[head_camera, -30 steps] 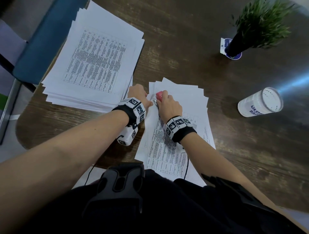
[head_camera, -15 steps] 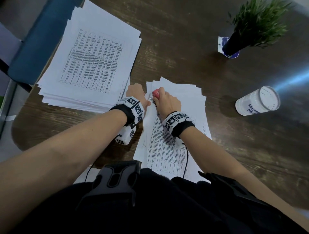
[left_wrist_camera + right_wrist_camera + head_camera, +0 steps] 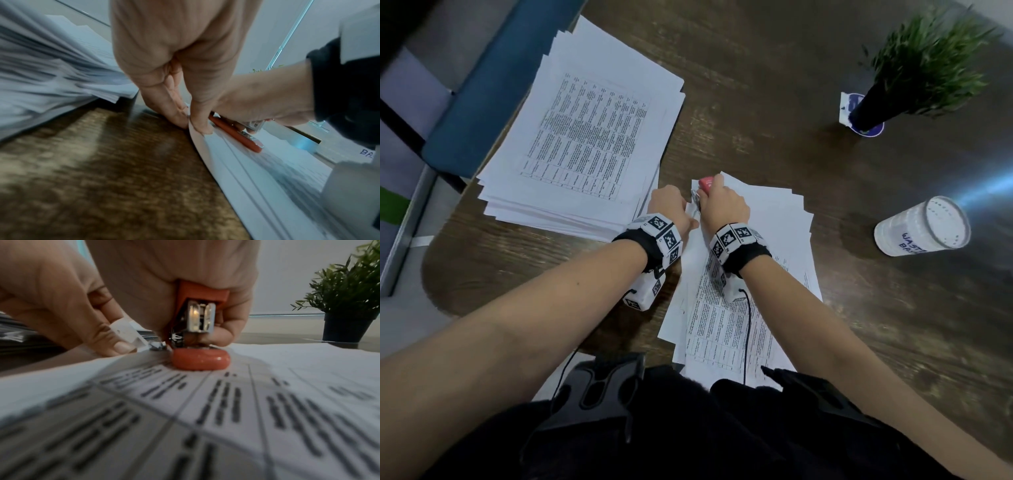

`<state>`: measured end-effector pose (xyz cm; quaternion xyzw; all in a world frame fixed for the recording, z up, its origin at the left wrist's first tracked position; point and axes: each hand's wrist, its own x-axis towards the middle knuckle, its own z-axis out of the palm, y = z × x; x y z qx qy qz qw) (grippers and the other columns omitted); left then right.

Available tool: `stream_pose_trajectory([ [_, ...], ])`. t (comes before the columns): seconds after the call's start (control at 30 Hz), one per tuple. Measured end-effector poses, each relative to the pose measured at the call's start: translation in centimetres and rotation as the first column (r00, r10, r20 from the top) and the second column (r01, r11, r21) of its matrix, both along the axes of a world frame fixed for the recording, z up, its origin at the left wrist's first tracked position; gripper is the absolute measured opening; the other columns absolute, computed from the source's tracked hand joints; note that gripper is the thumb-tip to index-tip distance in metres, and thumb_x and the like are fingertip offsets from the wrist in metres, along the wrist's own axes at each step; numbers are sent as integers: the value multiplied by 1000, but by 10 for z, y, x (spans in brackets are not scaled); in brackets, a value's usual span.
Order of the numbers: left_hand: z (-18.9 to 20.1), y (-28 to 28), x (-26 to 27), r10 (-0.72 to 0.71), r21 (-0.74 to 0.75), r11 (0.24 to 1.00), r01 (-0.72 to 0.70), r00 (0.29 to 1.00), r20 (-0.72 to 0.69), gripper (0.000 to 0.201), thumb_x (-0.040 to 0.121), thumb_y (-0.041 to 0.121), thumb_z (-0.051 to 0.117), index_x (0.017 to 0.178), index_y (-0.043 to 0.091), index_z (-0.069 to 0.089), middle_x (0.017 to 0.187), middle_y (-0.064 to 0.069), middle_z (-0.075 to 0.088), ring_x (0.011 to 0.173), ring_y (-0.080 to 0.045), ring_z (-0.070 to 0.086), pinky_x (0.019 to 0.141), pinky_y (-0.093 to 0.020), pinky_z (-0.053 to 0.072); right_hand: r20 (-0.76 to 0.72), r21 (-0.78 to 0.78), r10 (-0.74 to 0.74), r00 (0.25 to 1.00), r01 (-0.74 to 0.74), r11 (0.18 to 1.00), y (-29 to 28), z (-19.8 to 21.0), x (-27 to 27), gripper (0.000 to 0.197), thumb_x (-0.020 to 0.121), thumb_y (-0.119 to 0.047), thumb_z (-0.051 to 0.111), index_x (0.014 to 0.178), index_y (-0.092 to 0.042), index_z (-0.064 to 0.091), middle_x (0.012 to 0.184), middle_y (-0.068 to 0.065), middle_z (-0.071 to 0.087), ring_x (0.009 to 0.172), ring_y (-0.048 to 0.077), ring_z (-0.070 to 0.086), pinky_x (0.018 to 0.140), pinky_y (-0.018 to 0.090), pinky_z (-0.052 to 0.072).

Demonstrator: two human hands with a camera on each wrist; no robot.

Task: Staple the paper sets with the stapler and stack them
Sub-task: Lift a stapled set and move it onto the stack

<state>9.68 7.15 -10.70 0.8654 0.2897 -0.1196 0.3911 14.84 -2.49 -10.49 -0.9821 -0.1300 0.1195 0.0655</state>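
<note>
A printed paper set lies on top of a loose pile of sheets on the dark wooden table. My right hand grips a red stapler at the set's top left corner. In the right wrist view the stapler stands with its red base on the paper set. My left hand pinches the paper's edge beside the stapler. In the left wrist view its fingertips hold that edge next to the stapler. Whether the stapler is pressed fully down is not visible.
A thick stack of printed sheets lies at the left, close to my left hand. A white cup lies on its side at the right. A potted plant stands at the far right. A blue chair is beyond the table's left edge.
Both hands stay at the paper's top left corner with the same holds. Only the head view has shifted slightly.
</note>
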Motion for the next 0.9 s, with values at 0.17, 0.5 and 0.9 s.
stream_pose_trajectory([
  [0.17, 1, -1, -4, -20, -7, 1000, 20, 998, 54, 27, 78, 24, 80, 83, 3, 65, 71, -6, 64, 64, -18, 57, 61, -31, 46, -4, 152, -66, 998, 66, 986, -16, 9, -6, 43, 100, -48, 36, 128, -15, 42, 106, 10, 65, 93, 34, 62, 67, 34, 38],
  [0.5, 11, -23, -8, -251, 321, 932, 167, 937, 241, 56, 81, 22, 75, 128, 10, 48, 130, -13, 47, 119, -29, 46, 97, -36, 42, -75, 440, -315, 946, 314, 841, -86, 29, -44, 46, 105, -41, 24, 104, -9, 58, 107, 18, 66, 102, 36, 57, 79, 39, 39],
  [0.9, 33, -79, -15, -439, -169, 867, 469, 879, 188, 44, 70, 32, 85, 102, 12, 62, 94, -5, 72, 85, -20, 69, 81, -34, 56, 40, 539, -420, 907, 334, 773, -117, 41, -66, 54, 105, -42, 23, 92, -7, 63, 93, 20, 68, 85, 35, 61, 69, 35, 41],
])
